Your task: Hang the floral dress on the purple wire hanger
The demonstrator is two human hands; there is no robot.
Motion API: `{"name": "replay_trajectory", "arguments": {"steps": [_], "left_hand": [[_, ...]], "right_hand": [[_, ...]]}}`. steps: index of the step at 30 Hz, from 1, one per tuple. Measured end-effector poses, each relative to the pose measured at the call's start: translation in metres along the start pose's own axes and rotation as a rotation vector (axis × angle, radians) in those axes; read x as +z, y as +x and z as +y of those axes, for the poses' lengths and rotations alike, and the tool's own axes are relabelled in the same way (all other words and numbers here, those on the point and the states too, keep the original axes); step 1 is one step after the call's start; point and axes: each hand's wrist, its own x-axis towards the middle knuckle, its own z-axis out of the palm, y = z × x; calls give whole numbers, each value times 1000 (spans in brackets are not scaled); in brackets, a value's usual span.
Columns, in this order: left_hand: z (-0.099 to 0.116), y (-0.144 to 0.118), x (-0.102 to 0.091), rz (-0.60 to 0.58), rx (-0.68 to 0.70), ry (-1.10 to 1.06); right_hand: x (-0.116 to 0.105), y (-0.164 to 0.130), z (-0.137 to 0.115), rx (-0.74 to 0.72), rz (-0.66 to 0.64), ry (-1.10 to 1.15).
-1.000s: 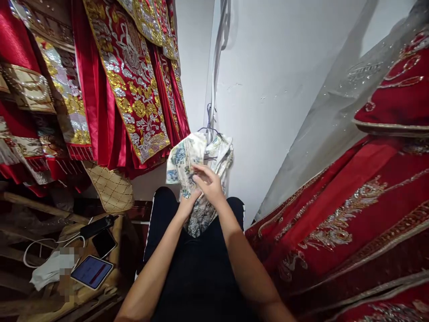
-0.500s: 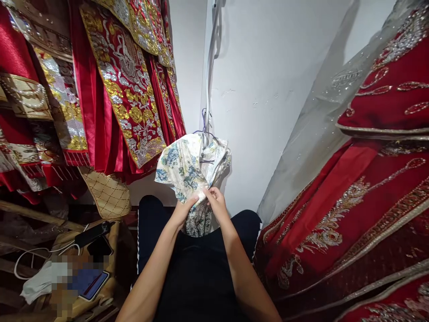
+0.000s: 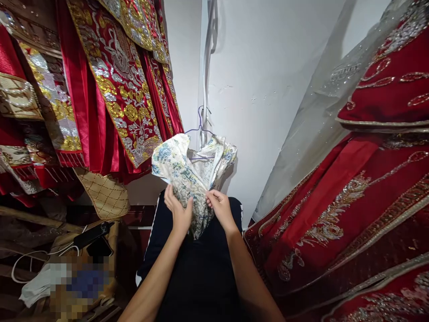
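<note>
Head view: shirt at the centre of the frame, on a hanger
Left hand: lower centre, thumb and fingers spread apart against the shirt
Right hand: just right of it, fingertips pinching the shirt's front edge
Red gown: right side

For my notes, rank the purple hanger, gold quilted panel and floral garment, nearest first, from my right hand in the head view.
1. Floral garment: pinched by the right hand.
2. Purple hanger: above.
3. Gold quilted panel: far left.
</note>
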Motion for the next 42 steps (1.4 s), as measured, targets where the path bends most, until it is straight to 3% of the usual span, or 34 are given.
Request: {"name": "replay_trajectory", "arguments": {"steps": [3, 8, 13, 16, 19, 24, 29, 32, 36, 39, 42], "left_hand": [[9, -4, 6, -194, 171, -10], [9, 5, 16, -463, 183, -172], [2, 9, 8, -502, 223, -115], [-1, 5, 9, -528, 222, -9], [0, 4, 14, -568, 234, 92], [1, 14, 16, -706, 294, 190], [2, 42, 4, -822, 283, 199], [23, 79, -2, -742, 329, 31], [73, 146, -3, -426, 443, -194], [101, 186, 0, -367, 637, -113], [110, 202, 1, -360, 762, 34]], "right_hand": [[6, -5, -7, -22, -69, -3], [18, -6, -14, 66, -165, 118], [18, 8, -16, 257, -120, 324], [14, 33, -26, 288, -83, 366], [9, 72, -51, 234, -63, 356], [10, 129, -112, 115, -14, 370], [13, 131, -148, -52, -49, 328], [14, 119, -147, -104, -59, 311], [14, 112, -145, -137, -79, 252], [14, 113, -144, -181, -96, 191], [17, 114, -131, -234, -25, 118]]}}
